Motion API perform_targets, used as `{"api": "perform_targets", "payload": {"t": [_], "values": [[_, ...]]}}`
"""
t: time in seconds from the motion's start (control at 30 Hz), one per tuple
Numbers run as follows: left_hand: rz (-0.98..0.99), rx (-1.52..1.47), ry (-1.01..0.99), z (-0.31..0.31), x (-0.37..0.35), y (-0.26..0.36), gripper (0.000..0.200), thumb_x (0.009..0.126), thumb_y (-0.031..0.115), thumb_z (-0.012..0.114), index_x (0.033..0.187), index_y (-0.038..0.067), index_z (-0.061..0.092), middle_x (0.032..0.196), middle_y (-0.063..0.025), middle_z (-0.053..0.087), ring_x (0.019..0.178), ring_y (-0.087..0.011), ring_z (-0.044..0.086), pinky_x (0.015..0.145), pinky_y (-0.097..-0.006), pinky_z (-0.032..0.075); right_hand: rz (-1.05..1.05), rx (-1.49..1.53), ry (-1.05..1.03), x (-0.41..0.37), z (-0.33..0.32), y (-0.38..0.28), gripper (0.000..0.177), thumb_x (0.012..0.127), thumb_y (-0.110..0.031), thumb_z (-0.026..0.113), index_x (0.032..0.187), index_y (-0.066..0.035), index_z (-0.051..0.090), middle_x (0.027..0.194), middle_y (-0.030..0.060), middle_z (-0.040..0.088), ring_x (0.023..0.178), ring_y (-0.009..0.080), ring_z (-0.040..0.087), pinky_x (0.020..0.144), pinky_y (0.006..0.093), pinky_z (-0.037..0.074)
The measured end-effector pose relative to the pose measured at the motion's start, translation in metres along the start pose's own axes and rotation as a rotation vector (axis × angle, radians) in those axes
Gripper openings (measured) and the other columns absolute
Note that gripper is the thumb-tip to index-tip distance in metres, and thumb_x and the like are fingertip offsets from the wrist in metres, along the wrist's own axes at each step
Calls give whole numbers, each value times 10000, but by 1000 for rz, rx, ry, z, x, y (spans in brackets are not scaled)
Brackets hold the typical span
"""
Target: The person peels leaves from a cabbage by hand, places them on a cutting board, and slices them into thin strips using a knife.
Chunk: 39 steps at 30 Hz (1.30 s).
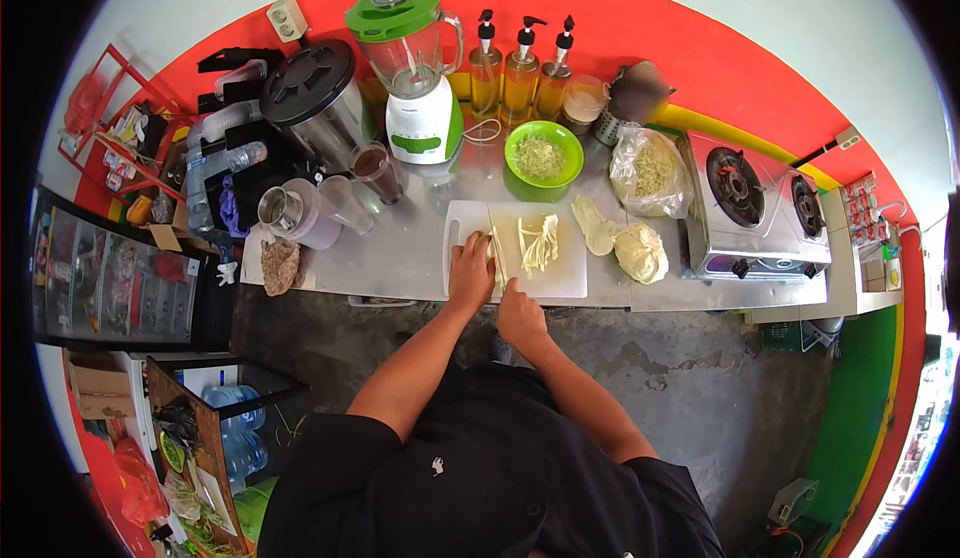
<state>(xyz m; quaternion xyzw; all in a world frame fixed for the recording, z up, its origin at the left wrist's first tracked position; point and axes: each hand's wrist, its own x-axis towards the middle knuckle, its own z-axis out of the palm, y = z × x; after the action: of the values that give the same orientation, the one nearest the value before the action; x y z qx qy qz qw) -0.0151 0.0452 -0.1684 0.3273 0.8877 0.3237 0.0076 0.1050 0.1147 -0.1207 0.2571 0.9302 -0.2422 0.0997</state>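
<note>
A white cutting board (570,276) lies near the front edge of the metal counter. On its left half rests my left hand (472,270), fingers bent and pressed together over pale cabbage that they mostly hide. My right hand (521,315) is closed around the handle of a knife (500,266), whose blade points away from me, close beside the left fingertips. Cut cabbage strips (540,244) lie in a loose pile right of the blade. Off the board to the right are a loose cabbage leaf (594,226) and a cabbage head (641,255).
Behind the board stands a green bowl (576,156) of shredded cabbage, with a plastic bag (676,190) of shreds to its right. A blender (420,123), several pump bottles (520,83) and a steel canister (330,98) line the back. The gas stove (760,248) is at right.
</note>
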Motion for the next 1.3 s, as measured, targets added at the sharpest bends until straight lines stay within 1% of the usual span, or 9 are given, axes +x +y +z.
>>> {"api": "perform_targets", "payload": {"t": [0.17,0.47,0.53,0.73,0.87,0.93,1.07,1.17,1.3], "values": [[-4,-14,6,2,0,-2,476,864,73,684,1324,36,569,1406,-137,527,1127,-417,525,998,-487,454,-9,-4,-11,1,3,-3,300,933,-116,542,1154,65,448,893,284,713,851,448,727,763,513,597],[15,-29,26,3,-2,0,470,871,72,658,1328,27,558,1411,-147,518,1111,-423,525,983,-493,459,56,-5,-51,6,6,-9,264,942,-111,548,1130,46,448,906,272,718,874,437,731,774,497,603],[26,-27,20,4,0,-2,468,875,73,651,1330,27,555,1412,-149,517,1109,-423,524,982,-495,458,62,64,-71,13,1,-12,285,923,-107,572,1114,57,437,951,327,692,925,486,704,832,537,573],[55,-7,-2,-2,1,-2,468,879,77,644,1336,36,556,1416,-159,511,1097,-430,525,978,-497,458,77,86,-54,42,-2,-9,308,913,-102,584,1132,61,442,977,329,691,953,484,699,850,532,568],[53,1,-11,-1,2,-3,473,882,83,651,1344,41,558,1419,-156,509,1103,-431,525,980,-496,459,99,107,-78,28,-6,-9,313,915,-109,582,1138,64,446,989,335,691,959,481,700,855,532,567],[38,-12,-13,0,1,-2,475,884,85,653,1348,41,558,1422,-152,509,1106,-428,525,983,-496,459,93,54,-131,7,-7,-10,315,921,-120,576,1138,60,435,999,343,688,967,480,700,861,540,565],[24,-1,-12,2,0,-2,467,893,90,655,1349,45,562,1432,-138,509,1113,-413,529,997,-493,458,109,81,-142,-5,9,-5,310,928,-119,568,1138,56,422,993,341,689,965,481,700,857,543,567],[19,2,-10,3,-1,-4,455,895,90,655,1340,48,571,1432,-135,511,1118,-410,528,999,-491,458,121,84,-127,-3,11,-7,294,937,-110,555,1140,49,412,977,334,694,956,484,700,842,545,570],[24,-6,-7,1,0,-2,450,892,98,664,1332,47,581,1419,-134,517,1130,-408,524,1003,-487,456,101,79,-38,14,12,-2,247,958,-99,520,1136,37,416,946,317,702,930,486,703,826,542,573]]}}
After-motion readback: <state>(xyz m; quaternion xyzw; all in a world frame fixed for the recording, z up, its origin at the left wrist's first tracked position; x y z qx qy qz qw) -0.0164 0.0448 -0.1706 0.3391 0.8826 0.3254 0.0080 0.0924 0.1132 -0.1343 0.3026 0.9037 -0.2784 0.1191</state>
